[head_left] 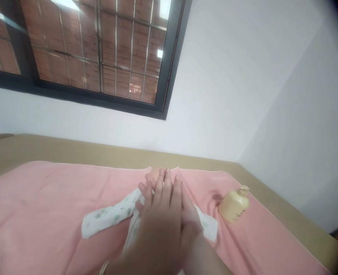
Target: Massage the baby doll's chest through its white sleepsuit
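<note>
A white baby garment [108, 217] with small green prints lies on a pink towel [43, 206], one sleeve stretched out to the left. My left hand [160, 221], with a gold bangle at the wrist, lies flat over the garment's middle, fingers stretched and together. My right hand [192, 217] comes in from the lower right and lies partly under the left one. A few of its fingertips show past the left hand's far side, pressed flat on the cloth. Neither hand grips anything.
A pale yellow pump bottle [234, 206] lies on its side on the towel, right of my hands. The towel covers a beige surface [71, 151] set against white walls that meet in a corner at the right. A dark-framed barred window [100, 49] is above.
</note>
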Tool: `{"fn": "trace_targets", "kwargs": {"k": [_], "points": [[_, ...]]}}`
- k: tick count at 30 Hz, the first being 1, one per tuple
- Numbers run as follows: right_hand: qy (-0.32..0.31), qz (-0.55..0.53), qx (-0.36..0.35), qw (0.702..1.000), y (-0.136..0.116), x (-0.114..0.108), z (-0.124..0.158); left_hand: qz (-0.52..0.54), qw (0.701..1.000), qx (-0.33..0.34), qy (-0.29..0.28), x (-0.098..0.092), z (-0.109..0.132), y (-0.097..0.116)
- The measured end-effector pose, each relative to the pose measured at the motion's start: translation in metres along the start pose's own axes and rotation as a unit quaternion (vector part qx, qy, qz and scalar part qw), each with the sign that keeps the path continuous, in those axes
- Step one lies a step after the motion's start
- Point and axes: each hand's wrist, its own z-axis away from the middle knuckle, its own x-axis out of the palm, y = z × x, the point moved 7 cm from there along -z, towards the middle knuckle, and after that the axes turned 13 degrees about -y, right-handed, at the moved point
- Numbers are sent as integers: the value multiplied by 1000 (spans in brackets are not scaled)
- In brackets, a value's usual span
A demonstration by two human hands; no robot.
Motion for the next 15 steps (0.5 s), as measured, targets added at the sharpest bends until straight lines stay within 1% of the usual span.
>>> {"fn": "trace_targets", "kwargs": {"k": [2,4,6,7,8,9,11,12,13,14,15], "points": [[0,-86,27,996,3,7,4,14,999,-24,-16,-7,-9,-14],[-6,-137,55,989,-2,9,11,7,999,-36,-23,-16,-15,-25],[-5,-161,56,985,-14,4,17,-12,998,-53,7,-26,-16,-31],[3,-170,47,984,-21,-1,20,-23,998,-54,21,-29,-14,-30],[13,-177,36,983,-27,-9,22,-34,998,-40,25,-28,-12,-25],[27,-183,24,982,-32,-17,24,-43,999,-13,21,-24,-8,-17],[51,-185,7,981,-35,-32,24,-52,996,75,-5,-9,2,8],[54,-181,3,982,-34,-37,22,-51,992,116,-8,-1,8,22],[48,-170,3,984,-32,-39,19,-50,987,150,-7,6,14,34],[31,-147,6,989,-28,-39,15,-42,985,169,-5,13,19,43],[8,-116,12,993,-23,-35,11,-29,984,175,-1,17,23,49]]}}
